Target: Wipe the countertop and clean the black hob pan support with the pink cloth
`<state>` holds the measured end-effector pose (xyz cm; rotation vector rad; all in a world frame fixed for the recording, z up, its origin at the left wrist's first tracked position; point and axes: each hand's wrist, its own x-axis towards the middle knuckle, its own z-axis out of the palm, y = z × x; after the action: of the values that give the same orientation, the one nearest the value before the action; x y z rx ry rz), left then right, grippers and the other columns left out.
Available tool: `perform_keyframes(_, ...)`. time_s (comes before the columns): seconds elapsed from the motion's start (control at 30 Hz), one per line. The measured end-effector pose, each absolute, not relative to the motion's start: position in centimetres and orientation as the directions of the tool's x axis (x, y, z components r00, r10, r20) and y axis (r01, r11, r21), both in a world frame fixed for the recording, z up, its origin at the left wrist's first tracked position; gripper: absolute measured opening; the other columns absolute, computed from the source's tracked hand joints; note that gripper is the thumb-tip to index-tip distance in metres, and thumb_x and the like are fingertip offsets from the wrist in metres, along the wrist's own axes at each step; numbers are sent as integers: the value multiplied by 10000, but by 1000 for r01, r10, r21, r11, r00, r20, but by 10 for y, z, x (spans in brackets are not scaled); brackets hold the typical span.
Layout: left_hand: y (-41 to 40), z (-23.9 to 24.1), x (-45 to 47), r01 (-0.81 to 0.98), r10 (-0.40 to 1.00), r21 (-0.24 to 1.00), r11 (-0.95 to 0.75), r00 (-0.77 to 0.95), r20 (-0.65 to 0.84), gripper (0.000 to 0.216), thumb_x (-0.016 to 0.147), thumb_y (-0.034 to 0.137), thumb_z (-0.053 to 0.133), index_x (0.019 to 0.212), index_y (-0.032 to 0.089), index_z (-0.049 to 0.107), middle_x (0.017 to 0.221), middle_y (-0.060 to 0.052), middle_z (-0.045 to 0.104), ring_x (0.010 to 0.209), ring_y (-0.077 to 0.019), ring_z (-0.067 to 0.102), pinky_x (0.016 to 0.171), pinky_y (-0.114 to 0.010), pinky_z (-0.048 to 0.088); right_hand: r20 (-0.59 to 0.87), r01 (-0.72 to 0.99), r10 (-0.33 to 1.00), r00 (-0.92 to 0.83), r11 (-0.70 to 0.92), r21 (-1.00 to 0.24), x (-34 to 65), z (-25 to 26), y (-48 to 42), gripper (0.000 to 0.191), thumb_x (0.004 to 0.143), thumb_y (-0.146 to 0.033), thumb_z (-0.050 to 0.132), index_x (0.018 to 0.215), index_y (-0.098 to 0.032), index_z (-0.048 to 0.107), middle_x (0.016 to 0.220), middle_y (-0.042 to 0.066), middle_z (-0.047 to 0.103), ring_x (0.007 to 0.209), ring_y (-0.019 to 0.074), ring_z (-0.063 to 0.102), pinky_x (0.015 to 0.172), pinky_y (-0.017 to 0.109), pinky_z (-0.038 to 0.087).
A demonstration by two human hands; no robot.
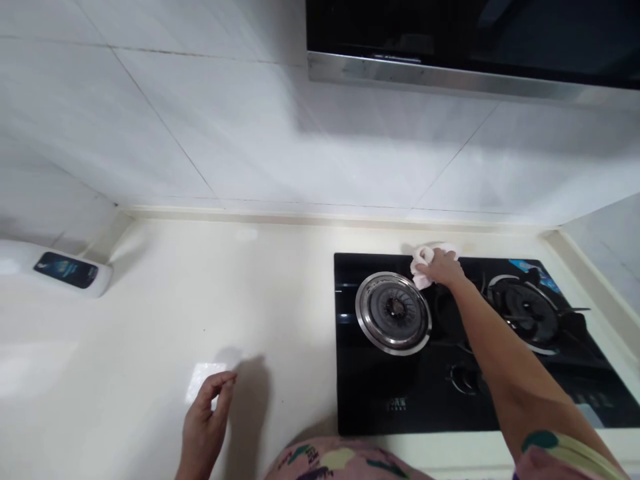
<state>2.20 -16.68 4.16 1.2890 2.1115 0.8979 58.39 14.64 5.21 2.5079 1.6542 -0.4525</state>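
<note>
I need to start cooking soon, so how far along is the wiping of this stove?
Done: the left burner has no grate, only its bare ring. In hand: the right hand presses a white cloth on the back edge of the cooktop; the left hand hangs empty over the countertop. Left, probably: the right burner, grate on, and the front glass.

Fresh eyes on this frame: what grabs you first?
The right hand pressing a white cloth onto the back edge of the black glass hob, at centre right. Next, the shiny steel burner ring just left of it, and the left hand hovering empty over the cream counter at the bottom.
</note>
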Motion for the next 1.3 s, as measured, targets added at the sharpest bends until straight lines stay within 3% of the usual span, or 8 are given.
perform_keyframes(0.3, -154, 54, 48, 486, 935, 836, 254, -346, -83, 443, 894, 648, 569, 882, 231, 716, 866, -51, 737, 841, -232, 719, 823, -367, 607, -193, 946, 939, 286, -308, -100, 494, 54, 150, 711, 856, -551, 656, 1398, -141, 445, 1396, 232, 448, 1285, 417, 504, 1039, 485, 413)
perform_keyframes(0.5, -165, 50, 47, 446, 921, 854, 267, -379, -90, 442, 906, 647, 568, 870, 229, 710, 830, -40, 724, 805, -222, 708, 796, -353, 600, -163, 958, 972, 166, -198, -206, 415, 54, 173, 632, 864, -482, 657, 1379, -163, 476, 1430, 210, 462, 1274, 383, 488, 1036, 482, 406)
perform_keyframes(0.83, -184, 46, 50, 363, 896, 896, 256, -438, -79, 411, 898, 627, 608, 889, 229, 710, 823, -42, 731, 773, -213, 710, 765, -336, 606, -28, 854, 916, -400, 361, -376, 235, 35, 89, 499, 762, -365, 801, 1194, -209, 607, 1512, 128, 472, 1290, 340, 439, 1068, 526, 360)
perform_keyframes(0.93, -185, 51, 53, 379, 912, 897, 227, -406, -59, 369, 923, 581, 596, 885, 232, 709, 806, -36, 717, 765, -203, 700, 748, -318, 593, 12, 702, 843, -538, 455, -548, 213, 28, 43, 397, 730, -321, 783, 1080, -226, 622, 1372, 99, 586, 1217, 305, 514, 1036, 483, 418)
perform_keyframes(1.03, -190, 55, 52, 394, 920, 896, 204, -391, -38, 332, 950, 529, 575, 878, 231, 703, 797, -30, 700, 763, -191, 686, 741, -305, 581, 62, 419, 812, -581, 364, -832, 222, 29, 16, 322, 719, -214, 684, 1026, -237, 589, 1103, 51, 667, 1027, 246, 612, 934, 416, 504)
perform_keyframes(1.1, -198, 56, 49, 398, 913, 895, 201, -407, -24, 306, 959, 494, 571, 878, 229, 701, 803, -29, 693, 768, -184, 679, 738, -297, 575, 79, 278, 837, -541, 267, -923, 245, 40, 14, 339, 714, -193, 623, 1046, -246, 572, 1033, 23, 670, 963, 222, 640, 882, 377, 535)
perform_keyframes(1.17, -209, 54, 43, 404, 896, 893, 199, -445, 2, 281, 959, 467, 577, 891, 227, 706, 822, -33, 690, 779, -180, 675, 741, -296, 572, 110, 253, 880, -462, 250, -935, 274, 57, 24, 434, 697, -197, 604, 1127, -252, 574, 1116, 28, 678, 1040, 233, 649, 936, 385, 534)
perform_keyframes(1.3, -233, 47, 27, 431, 848, 882, 191, -525, 73, 277, 964, 453, 574, 946, 225, 729, 932, -61, 705, 891, -197, 685, 836, -334, 584, 122, 438, 923, -366, 286, -852, 325, 87, 64, 738, 700, -198, 599, 1429, -284, 513, 1407, 51, 608, 1264, 263, 595, 1097, 417, 459)
